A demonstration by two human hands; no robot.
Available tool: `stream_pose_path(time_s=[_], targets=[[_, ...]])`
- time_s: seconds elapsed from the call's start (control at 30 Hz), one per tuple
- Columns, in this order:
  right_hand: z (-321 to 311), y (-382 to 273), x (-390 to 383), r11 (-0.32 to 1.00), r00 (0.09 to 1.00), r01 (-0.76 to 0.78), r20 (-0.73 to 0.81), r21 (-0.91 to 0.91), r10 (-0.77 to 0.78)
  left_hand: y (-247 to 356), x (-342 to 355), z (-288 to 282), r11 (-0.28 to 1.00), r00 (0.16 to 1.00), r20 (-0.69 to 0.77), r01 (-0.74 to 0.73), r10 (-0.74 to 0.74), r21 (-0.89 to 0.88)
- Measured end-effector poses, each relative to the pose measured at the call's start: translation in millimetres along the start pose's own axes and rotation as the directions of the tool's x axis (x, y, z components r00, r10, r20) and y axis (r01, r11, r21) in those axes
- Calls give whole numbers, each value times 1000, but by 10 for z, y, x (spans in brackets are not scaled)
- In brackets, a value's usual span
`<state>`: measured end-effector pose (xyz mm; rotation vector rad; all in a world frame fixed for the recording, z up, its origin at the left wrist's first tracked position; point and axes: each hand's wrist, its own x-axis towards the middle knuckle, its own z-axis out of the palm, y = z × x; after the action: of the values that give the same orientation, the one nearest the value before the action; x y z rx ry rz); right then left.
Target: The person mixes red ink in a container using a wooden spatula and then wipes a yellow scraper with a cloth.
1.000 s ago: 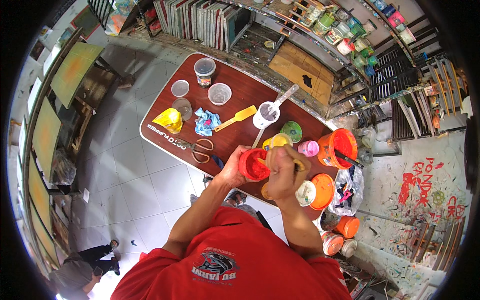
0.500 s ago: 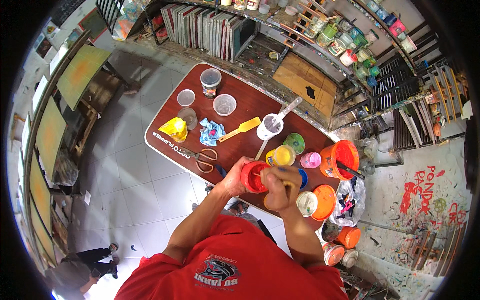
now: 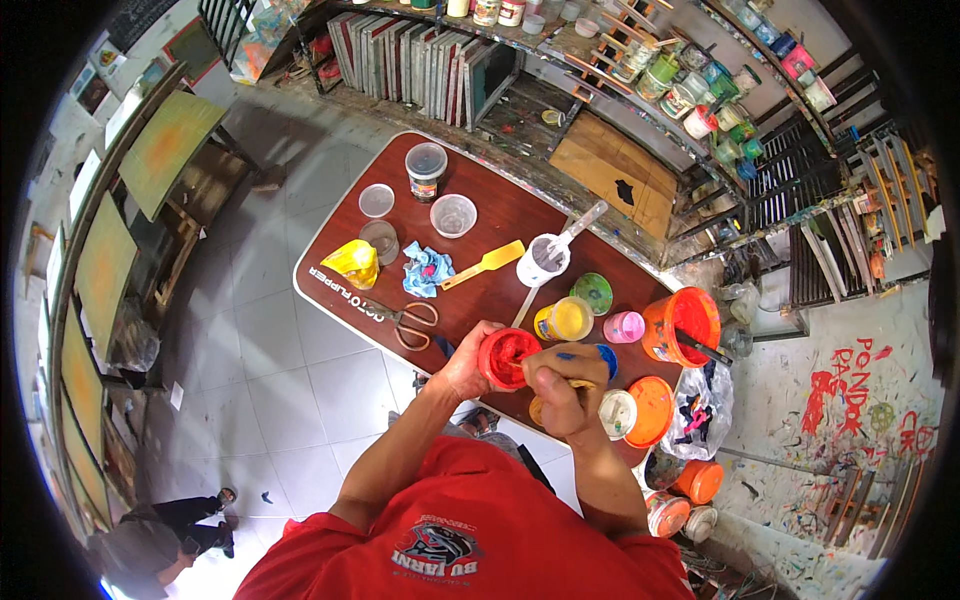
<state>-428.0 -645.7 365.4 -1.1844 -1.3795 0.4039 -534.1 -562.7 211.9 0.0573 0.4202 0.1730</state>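
My left hand (image 3: 462, 368) is wrapped round a small red tub (image 3: 486, 366), tilted so that its mouth and thick red paint face up at me. Above its right side my right hand (image 3: 560, 395) is closed in a fist on a stirring stick (image 3: 582, 383), mostly covered by the fingers. The stick's lower end reaches into the red paint. A blue smear marks the right hand. Just beyond the hands stand a yellow paint tub (image 3: 571, 319) and a blue paint tub (image 3: 607, 360), partly hidden. Scissors (image 3: 416, 326) lie left of the red tub.
The brown table (image 3: 460, 290) carries a white tub with a spatula (image 3: 543, 261), a yellow spatula (image 3: 490, 260), a crumpled blue cloth (image 3: 425, 272), a yellow pouch (image 3: 352, 264) and clear cups. An orange bucket (image 3: 682, 326) stands right. Shelves run behind; another person (image 3: 150, 545) is lower left.
My right hand has shifted slightly down with the stick, which has moved within the red paint. The left hand still holds the tub. The whole view has shifted a little.
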Motion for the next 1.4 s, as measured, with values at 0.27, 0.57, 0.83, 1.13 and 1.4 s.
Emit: stream_pose_path(time_s=[0.27, 0.57, 0.83, 1.13, 1.4], targets=[[-61, -324, 94, 977, 1000, -12, -1, 212, 13, 123, -22, -42, 1000, 1000, 6, -15, 15, -8], [-118, -455, 209, 938, 998, -36, -35, 346, 51, 86, -15, -106, 997, 1000, -7, -27, 28, 76], [123, 263, -141, 982, 975, -50, -224, -185, 7, 85, -15, -13, 998, 998, 38, -44, 43, 36], [-99, -134, 191, 969, 983, -51, -161, 241, 92, 168, 127, -74, 993, 999, 44, -35, 30, 111], [17, 711, -329, 970, 987, -59, -157, -236, 22, 129, 197, -140, 992, 999, 35, 7, -12, 124]])
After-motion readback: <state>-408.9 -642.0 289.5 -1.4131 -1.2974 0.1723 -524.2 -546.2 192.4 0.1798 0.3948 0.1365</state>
